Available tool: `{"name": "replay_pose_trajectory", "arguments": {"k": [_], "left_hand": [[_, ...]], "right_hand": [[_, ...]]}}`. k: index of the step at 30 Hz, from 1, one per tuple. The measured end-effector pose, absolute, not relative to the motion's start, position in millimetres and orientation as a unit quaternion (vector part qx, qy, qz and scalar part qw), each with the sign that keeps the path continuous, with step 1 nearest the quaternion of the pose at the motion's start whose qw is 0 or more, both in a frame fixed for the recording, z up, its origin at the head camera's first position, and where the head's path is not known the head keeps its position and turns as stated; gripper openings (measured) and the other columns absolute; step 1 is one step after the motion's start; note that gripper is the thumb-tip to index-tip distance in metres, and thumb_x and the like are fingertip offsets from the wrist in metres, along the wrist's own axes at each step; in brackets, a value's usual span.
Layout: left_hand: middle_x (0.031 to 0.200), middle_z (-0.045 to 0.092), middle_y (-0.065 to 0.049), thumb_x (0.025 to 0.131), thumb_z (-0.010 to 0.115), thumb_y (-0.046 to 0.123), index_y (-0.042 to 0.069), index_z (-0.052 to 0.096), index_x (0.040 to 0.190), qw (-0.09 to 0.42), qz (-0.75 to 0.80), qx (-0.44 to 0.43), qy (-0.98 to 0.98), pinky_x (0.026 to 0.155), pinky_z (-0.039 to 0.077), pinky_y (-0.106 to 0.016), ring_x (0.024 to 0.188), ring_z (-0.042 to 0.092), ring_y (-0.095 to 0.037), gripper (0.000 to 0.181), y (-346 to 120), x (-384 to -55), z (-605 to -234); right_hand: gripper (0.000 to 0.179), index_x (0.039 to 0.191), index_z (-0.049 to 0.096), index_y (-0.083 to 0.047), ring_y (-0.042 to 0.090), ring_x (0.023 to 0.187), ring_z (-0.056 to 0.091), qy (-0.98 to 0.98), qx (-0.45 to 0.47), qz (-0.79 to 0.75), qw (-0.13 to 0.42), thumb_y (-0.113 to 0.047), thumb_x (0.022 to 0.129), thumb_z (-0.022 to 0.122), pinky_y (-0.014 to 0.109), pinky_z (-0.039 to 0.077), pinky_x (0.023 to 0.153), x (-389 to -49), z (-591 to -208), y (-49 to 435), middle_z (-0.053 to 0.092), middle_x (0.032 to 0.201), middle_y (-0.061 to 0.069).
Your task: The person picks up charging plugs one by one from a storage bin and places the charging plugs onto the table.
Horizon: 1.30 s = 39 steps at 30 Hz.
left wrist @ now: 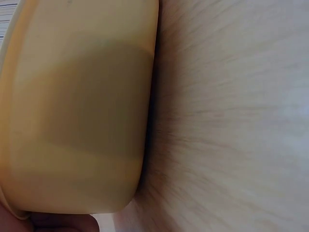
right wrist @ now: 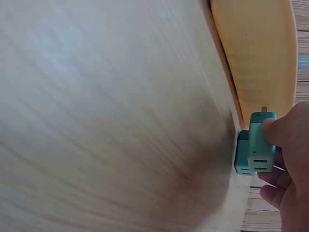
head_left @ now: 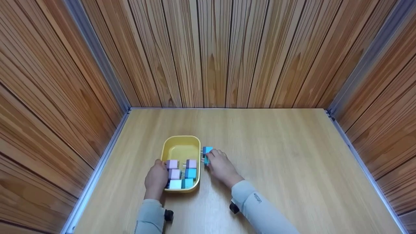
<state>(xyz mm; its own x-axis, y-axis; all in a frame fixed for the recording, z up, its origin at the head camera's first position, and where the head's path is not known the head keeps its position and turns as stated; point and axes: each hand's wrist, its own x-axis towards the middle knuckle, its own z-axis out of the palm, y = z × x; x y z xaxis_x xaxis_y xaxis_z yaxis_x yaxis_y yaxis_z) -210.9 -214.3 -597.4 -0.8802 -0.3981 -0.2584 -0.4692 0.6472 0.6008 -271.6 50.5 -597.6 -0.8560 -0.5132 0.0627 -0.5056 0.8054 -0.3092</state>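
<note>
Teal plug handling: a teal, box-shaped plastic charger plug [right wrist: 261, 145] seemed best managed by its smooth sides, its metal prongs kept from catching the wall of the yellow, round-cornered plastic tray [head_left: 181, 150]; any lift called for a straight rise, so as not to knock the blue, box-shaped plug [head_left: 208, 149] just beside it
Tray steadiness: a light, firm hold on the rim looked enough to stop it sliding on the pale wood-grain bench [head_left: 276, 162]
Right hand [head_left: 222, 165]: pinched the teal plug between thumb and fingers, just outside the tray's right wall, forearm slanting in from the lower right; whether the plug was off the bench could not be told
Left hand [head_left: 156, 178]: gripped the tray's left rim, fingertips partly hidden, forearm reaching up from below
Tray contents: three lilac box-shaped plugs [head_left: 175, 174] and blue [head_left: 190, 173], teal [head_left: 188, 183] and whitish [head_left: 175, 184] ones sat in the near part
</note>
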Motion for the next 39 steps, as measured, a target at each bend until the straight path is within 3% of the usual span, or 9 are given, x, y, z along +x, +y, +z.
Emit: {"name": "replay_pose_trajectory", "arguments": {"k": [15,26,33,39], "left_hand": [[0.103,0.060,-0.010,0.112,0.025,0.040,0.014,0.044,0.135,0.080,0.402,-0.273,0.871,0.074,0.044,-0.038,0.090,0.058,-0.028,0.040,-213,-211,-596],[0.098,0.063,-0.011,0.112,0.028,0.037,0.009,0.046,0.135,0.060,0.356,-0.248,0.899,0.070,0.046,-0.039,0.083,0.060,-0.027,0.040,-214,-210,-595],[0.109,0.064,-0.012,0.112,0.027,0.039,0.009,0.035,0.150,0.071,0.379,-0.261,0.885,0.081,0.049,-0.042,0.094,0.060,-0.028,0.049,-213,-210,-595],[0.111,0.061,-0.011,0.112,0.027,0.041,0.013,0.037,0.147,0.077,0.413,-0.277,0.864,0.083,0.048,-0.041,0.098,0.058,-0.029,0.046,-212,-210,-594]], "right_hand": [[0.049,0.150,0.049,-0.011,0.021,0.132,0.048,0.950,-0.254,-0.180,0.037,-0.023,0.104,0.059,0.044,0.039,0.115,-272,-604,48,0.051,0.141,0.004],[0.048,0.150,0.049,-0.010,0.022,0.134,0.047,0.949,-0.257,-0.176,0.042,-0.025,0.105,0.057,0.044,0.037,0.116,-275,-607,49,0.051,0.142,0.004],[0.048,0.151,0.049,-0.011,0.020,0.133,0.047,0.949,-0.255,-0.180,0.043,-0.026,0.106,0.055,0.043,0.039,0.116,-274,-607,49,0.051,0.141,0.003],[0.049,0.153,0.047,-0.014,0.020,0.139,0.044,0.947,-0.247,-0.198,0.048,-0.031,0.107,0.053,0.044,0.037,0.117,-274,-608,48,0.049,0.146,0.001]]}}
